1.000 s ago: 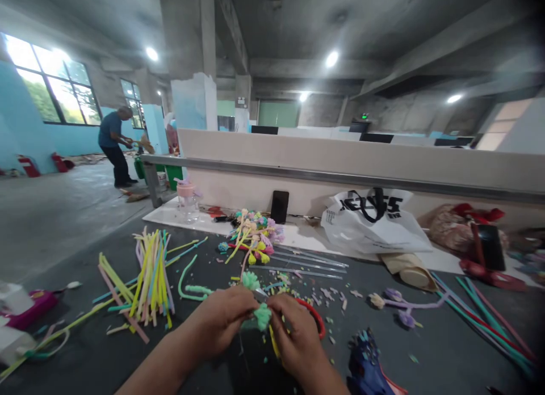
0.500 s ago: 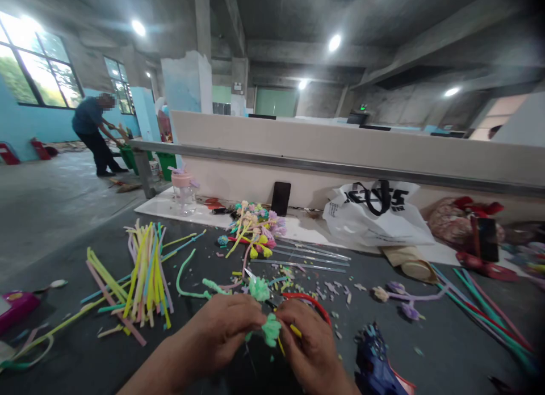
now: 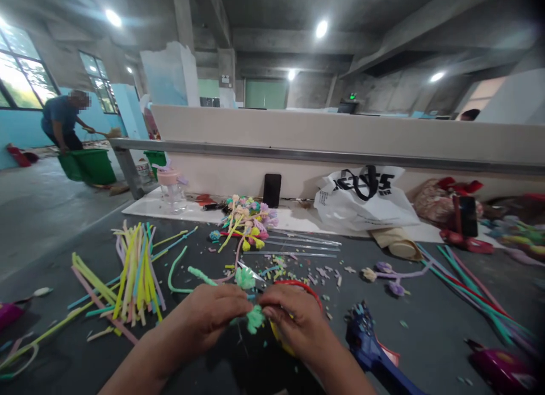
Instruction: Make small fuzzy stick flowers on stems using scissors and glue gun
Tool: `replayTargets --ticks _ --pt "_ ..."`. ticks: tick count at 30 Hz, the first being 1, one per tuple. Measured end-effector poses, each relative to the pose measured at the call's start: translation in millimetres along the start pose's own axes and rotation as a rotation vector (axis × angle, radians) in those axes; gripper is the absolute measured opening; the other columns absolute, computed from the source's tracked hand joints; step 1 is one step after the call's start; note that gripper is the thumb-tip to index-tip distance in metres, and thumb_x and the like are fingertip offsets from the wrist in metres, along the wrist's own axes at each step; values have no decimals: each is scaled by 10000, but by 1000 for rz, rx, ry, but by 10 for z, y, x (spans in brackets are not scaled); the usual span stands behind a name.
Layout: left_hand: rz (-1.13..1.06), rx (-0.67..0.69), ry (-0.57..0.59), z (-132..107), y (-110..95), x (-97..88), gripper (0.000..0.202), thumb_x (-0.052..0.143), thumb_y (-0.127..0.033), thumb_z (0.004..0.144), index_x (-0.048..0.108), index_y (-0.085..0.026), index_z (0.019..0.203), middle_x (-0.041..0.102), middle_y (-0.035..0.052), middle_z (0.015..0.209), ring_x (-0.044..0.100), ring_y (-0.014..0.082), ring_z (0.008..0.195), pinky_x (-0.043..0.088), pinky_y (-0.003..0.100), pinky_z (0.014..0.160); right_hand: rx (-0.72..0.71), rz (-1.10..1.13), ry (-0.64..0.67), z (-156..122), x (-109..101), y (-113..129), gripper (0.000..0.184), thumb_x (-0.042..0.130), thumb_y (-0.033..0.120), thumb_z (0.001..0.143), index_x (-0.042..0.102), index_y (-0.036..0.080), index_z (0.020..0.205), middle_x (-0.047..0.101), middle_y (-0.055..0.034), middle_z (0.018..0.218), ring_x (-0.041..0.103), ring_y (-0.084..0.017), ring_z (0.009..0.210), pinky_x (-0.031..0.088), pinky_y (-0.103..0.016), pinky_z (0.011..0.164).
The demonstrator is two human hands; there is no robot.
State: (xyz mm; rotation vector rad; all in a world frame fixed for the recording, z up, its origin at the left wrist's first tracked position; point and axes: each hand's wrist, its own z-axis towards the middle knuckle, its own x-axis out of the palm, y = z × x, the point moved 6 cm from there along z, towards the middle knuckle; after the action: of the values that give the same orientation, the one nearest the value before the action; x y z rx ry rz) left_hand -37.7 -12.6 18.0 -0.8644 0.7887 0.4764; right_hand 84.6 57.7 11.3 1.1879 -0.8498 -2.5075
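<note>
One green tuft (image 3: 255,319) is pinched between the fingertips of the left hand (image 3: 208,307) and right hand (image 3: 293,310), same as half a second ago. Second green tuft (image 3: 244,277) is seen just beyond the left fingers; whether the two are joined cannot be told. Scissors (image 3: 313,294) are partly hidden by the right fingers; whether they are gripped too cannot be told. View has been shifted: a magenta item (image 3: 502,368) is now shown far right of the fingers, and more of the blue tool (image 3: 372,352) nearer them. Far left beyond the fingers, the green bin (image 3: 91,167) is now more fully exposed beside a person (image 3: 59,120).
</note>
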Motion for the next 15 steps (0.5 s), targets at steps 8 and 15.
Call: replayTargets --ticks 8,15 --pt "-32 -11 87 21 -9 68 295 432 -76 797 574 -199 1024 642 76 906 586 169 848 438 247 738 -123 -67 87 -40 75 -14 278 371 78 832 614 210 848 654 -27 755 571 -138 722 428 -251 673" --pt "-70 8 33 37 -6 54 269 427 -99 819 585 -194 1014 652 77 861 584 161 807 443 254 716 -99 -153 78 -42 73 -10 229 372 113 852 581 191 799 601 -16 711 539 -124 679 395 -228 634"
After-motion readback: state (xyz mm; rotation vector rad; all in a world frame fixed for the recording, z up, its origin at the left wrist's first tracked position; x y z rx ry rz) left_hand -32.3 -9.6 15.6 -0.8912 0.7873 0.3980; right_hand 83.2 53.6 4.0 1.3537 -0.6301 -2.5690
